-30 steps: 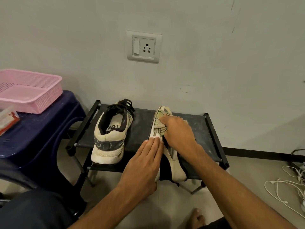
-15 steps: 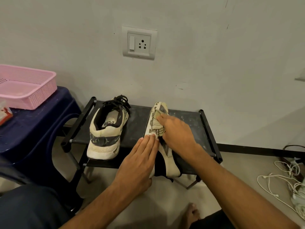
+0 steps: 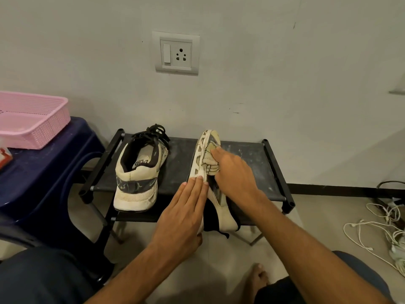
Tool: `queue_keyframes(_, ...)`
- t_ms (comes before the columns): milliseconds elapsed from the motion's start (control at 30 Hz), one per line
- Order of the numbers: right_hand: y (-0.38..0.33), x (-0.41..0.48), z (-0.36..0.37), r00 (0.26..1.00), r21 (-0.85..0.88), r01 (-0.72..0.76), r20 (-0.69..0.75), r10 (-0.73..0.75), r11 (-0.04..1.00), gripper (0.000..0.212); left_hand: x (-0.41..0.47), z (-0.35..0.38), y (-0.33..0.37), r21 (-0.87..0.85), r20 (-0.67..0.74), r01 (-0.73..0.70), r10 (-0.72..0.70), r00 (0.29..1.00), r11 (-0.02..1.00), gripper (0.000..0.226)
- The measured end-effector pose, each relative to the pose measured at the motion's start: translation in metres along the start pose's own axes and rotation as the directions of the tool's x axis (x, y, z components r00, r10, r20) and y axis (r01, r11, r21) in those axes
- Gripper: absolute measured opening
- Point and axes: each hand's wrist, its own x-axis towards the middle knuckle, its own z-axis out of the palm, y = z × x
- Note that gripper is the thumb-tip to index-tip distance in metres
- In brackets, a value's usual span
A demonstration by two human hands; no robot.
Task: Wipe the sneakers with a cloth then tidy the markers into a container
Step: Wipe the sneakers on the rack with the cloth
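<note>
Two cream sneakers rest on a low black rack (image 3: 252, 159). The left sneaker (image 3: 138, 172) stands upright with its heel toward me. The right sneaker (image 3: 205, 154) is tipped on its side, sole facing left. My left hand (image 3: 184, 216) lies flat against its sole near the heel, steadying it. My right hand (image 3: 234, 176) presses a crumpled pale yellow cloth (image 3: 209, 161) against the shoe's upper near the toe. No markers are in view.
A pink plastic basket (image 3: 43, 132) sits on a dark blue stool (image 3: 43, 178) at the left, with a red and white pack (image 3: 4, 157) at the edge. White cables (image 3: 372, 235) lie on the floor at right. My bare foot (image 3: 258, 279) is below the rack.
My right hand with the cloth has shifted slightly along the tipped sneaker. The left hand stays on the sole. The camera view has drifted a little.
</note>
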Motion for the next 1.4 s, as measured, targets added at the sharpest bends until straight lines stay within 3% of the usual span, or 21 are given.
queue_keyframes(100, -0.017, -0.006, 0.005, 1.000, 0.014, -0.022, 0.022, 0.022, 1.000, 0.026, -0.001, 0.001, -0.002, 0.001, 0.016, -0.010, 0.010, 1.000, 1.000, 0.111)
queue_keyframes(200, -0.014, -0.012, 0.008, 1.000, 0.027, 0.025, -0.017, -0.024, 0.999, 0.030, -0.002, 0.002, -0.002, -0.007, 0.003, -0.013, 0.013, 1.000, 1.000, 0.110)
queue_keyframes(333, -0.004, 0.012, 0.008, 0.996, 0.057, -0.087, -0.029, 0.089, 0.995, 0.028, 0.000, 0.002, -0.001, -0.006, -0.010, -0.005, 0.005, 1.000, 1.000, 0.112)
queue_keyframes(467, -0.023, -0.008, 0.018, 0.994, -0.007, 0.109, 0.004, -0.109, 0.994, 0.044, -0.003, 0.005, -0.001, 0.000, -0.014, -0.012, 0.012, 1.000, 1.000, 0.104)
queue_keyframes(633, -0.005, 0.033, 0.007, 0.995, -0.117, 0.073, -0.052, -0.080, 0.990, 0.047, -0.001, 0.004, 0.000, -0.009, -0.013, -0.018, 0.018, 1.000, 1.000, 0.107)
queue_keyframes(700, -0.018, 0.031, 0.008, 0.998, -0.169, 0.065, -0.010, -0.068, 0.983, 0.042, -0.001, 0.003, -0.001, -0.008, 0.005, -0.009, 0.009, 1.000, 1.000, 0.110)
queue_keyframes(800, -0.033, 0.007, 0.016, 0.983, -0.243, 0.179, 0.084, -0.163, 0.953, 0.045, 0.000, 0.003, -0.002, 0.000, 0.003, -0.007, 0.007, 1.000, 1.000, 0.106)
queue_keyframes(867, -0.027, 0.011, 0.019, 0.978, -0.279, 0.209, 0.060, -0.200, 0.937, 0.049, 0.001, 0.003, -0.002, 0.003, -0.008, -0.001, 0.001, 1.000, 1.000, 0.106)
queue_keyframes(1033, -0.024, 0.048, 0.005, 0.997, -0.266, 0.073, -0.017, -0.080, 0.961, 0.031, 0.002, 0.000, -0.002, -0.009, 0.004, 0.008, -0.008, 1.000, 1.000, 0.109)
queue_keyframes(1233, -0.038, 0.025, 0.016, 0.986, -0.318, 0.165, 0.023, -0.166, 0.934, 0.034, 0.002, 0.004, -0.005, 0.012, 0.015, -0.013, 0.013, 1.000, 1.000, 0.105)
queue_keyframes(1400, -0.023, 0.061, 0.008, 1.000, -0.256, 0.021, 0.017, -0.017, 0.967, 0.018, 0.003, -0.003, -0.002, -0.031, 0.004, 0.014, -0.014, 1.000, 0.999, 0.112)
